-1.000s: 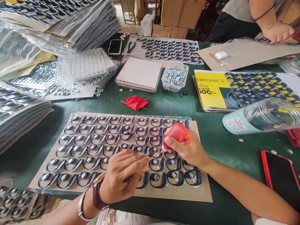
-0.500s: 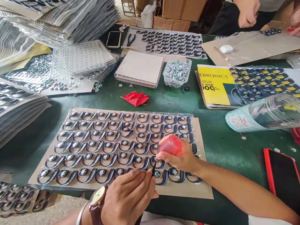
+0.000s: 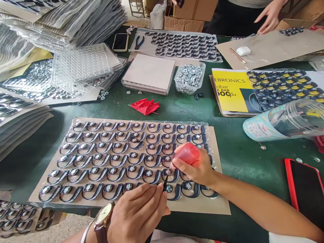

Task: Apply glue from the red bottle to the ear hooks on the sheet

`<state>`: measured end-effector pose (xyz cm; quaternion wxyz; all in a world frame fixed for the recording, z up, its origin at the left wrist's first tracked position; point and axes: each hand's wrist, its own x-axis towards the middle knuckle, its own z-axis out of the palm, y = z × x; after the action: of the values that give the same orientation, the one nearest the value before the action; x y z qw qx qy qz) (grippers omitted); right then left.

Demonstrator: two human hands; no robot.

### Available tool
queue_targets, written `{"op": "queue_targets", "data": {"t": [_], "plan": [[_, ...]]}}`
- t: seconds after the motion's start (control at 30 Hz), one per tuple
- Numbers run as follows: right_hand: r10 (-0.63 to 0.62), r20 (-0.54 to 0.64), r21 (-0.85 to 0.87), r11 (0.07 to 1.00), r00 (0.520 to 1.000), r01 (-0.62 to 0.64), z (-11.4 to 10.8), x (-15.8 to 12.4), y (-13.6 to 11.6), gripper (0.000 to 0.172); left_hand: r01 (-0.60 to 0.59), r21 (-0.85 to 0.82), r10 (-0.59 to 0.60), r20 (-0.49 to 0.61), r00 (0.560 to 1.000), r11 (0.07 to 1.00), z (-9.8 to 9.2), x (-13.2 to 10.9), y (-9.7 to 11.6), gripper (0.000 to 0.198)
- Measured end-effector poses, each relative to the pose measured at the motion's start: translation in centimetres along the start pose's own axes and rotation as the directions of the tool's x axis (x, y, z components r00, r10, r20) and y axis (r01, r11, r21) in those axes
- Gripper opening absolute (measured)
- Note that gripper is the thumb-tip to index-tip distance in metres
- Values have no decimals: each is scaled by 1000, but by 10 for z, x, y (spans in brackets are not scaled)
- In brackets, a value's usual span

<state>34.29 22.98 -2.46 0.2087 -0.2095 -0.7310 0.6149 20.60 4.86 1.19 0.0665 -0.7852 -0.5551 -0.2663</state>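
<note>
A brown sheet lies on the green table, bearing rows of dark curved pieces topped with shiny round stones. My left hand, with a watch at the wrist, pinches dark pointed tweezers; their tip is at a stone in the second row from the front. My right hand is wrapped round a soft red bottle, held tilted just above the tweezers. The bottle's tip is too small to make out against the pieces.
Beyond the sheet are a red cloth, a card stack and a tub of metal discs. A clear jar and red-edged phone lie right. Another person's hand is at the far right.
The red bottle in my right hand has shifted slightly right and up from the tweezers. The view has shifted slightly. Across the table, the other person's hands have moved left, one now with spread fingers.
</note>
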Motion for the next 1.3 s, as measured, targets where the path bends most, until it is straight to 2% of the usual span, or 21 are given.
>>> {"op": "queue_targets", "data": {"t": [0.2,0.6,0.9,1.07,1.17,1.3], "plan": [[27,6,-49,998,1000,-27,-1,1,2,20,4,-28,-4,9,1000,1000,0,-2,0,16],[-28,-3,-131,991,1000,27,-4,4,-5,26,54,-125,-54,10,999,991,-1,0,-5,17],[-12,11,7,1000,1000,12,-5,-1,0,17,118,-245,-118,15,993,962,-6,9,-13,19],[-22,25,-8,1000,999,22,-4,0,-1,19,157,-312,-154,35,988,937,-5,5,-18,24],[-63,55,-38,997,997,65,-4,0,-2,19,202,-375,-203,38,978,905,-4,3,-21,26],[-189,66,-82,978,980,194,-3,-1,-1,19,261,-415,-271,36,962,872,-4,6,-25,24]]}}
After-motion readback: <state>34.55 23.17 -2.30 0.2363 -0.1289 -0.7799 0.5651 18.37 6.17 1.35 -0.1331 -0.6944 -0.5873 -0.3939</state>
